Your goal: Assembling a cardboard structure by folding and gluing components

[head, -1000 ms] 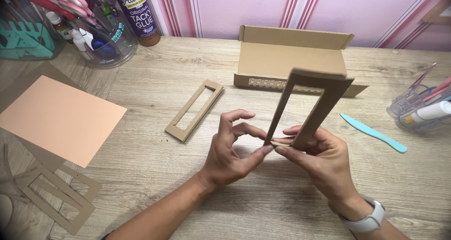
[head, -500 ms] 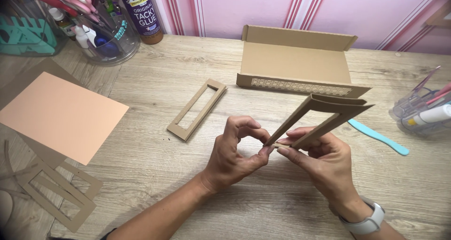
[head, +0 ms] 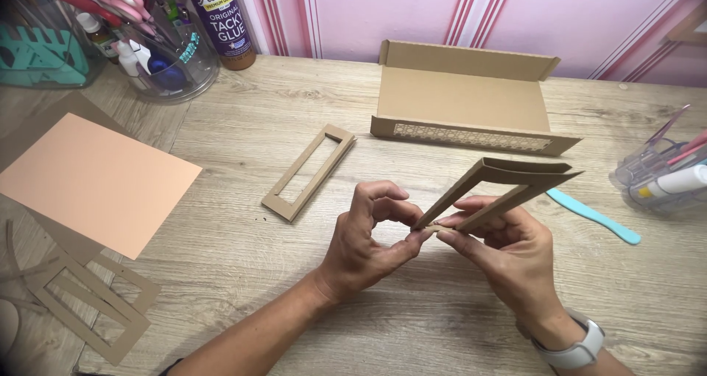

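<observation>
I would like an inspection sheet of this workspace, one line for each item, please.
Surface: pale wood-grain table, bare between the things.
Job's things: brown cardboard frame, tilted, held off the table by its near end; second cardboard frame lying flat, apart from the hands.
Clutter: open cardboard box behind; peach paper sheet and cardboard offcuts at left; glue bottle; clear jar of tools; turquoise flat tool; clear holder with pens at right.
Hands: left hand and right hand both pinch the tilted frame's near end; wristband on the right wrist.
Cables: nothing seen.
Surroundings: pink striped wall.
</observation>
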